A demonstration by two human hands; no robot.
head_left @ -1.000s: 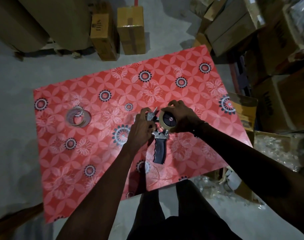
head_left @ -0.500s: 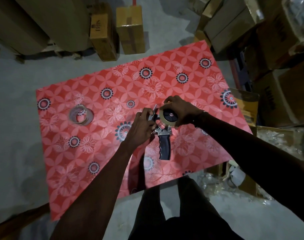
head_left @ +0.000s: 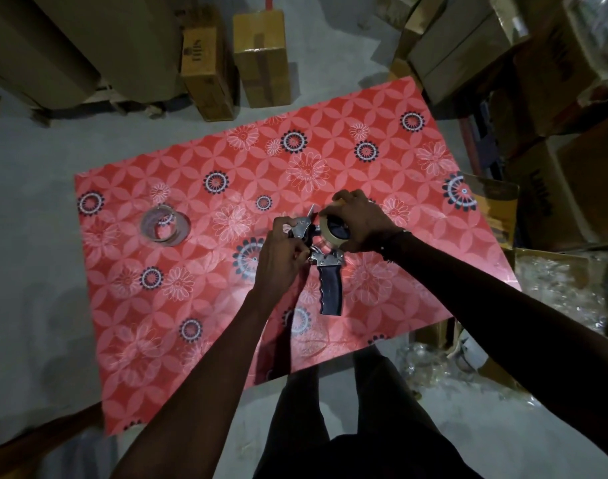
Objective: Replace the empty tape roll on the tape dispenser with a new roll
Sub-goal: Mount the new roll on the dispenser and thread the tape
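Two hands hide the tape dispenser (head_left: 325,257): right hand (head_left: 359,221) grips new roll (head_left: 332,233), left hand (head_left: 280,254) pinches its metal front.

Benches: I counted one bench (head_left: 382,160), covered in a red flowered sheet.
Tape dispensers: I saw one tape dispenser (head_left: 326,271), with a single dark handle.
Rolls on the dispenser: one tape roll (head_left: 330,233) sat on it.
Loose rolls: one empty tape roll (head_left: 164,224) lay apart on the bench, to the left.
Hands: I had two in view, the left hand (head_left: 278,257) and the right hand (head_left: 359,219).
Upright boxes beyond the bench: I counted two cardboard boxes (head_left: 261,53) side by side.
Stacked cartons on the right: several; I could not count them exactly.
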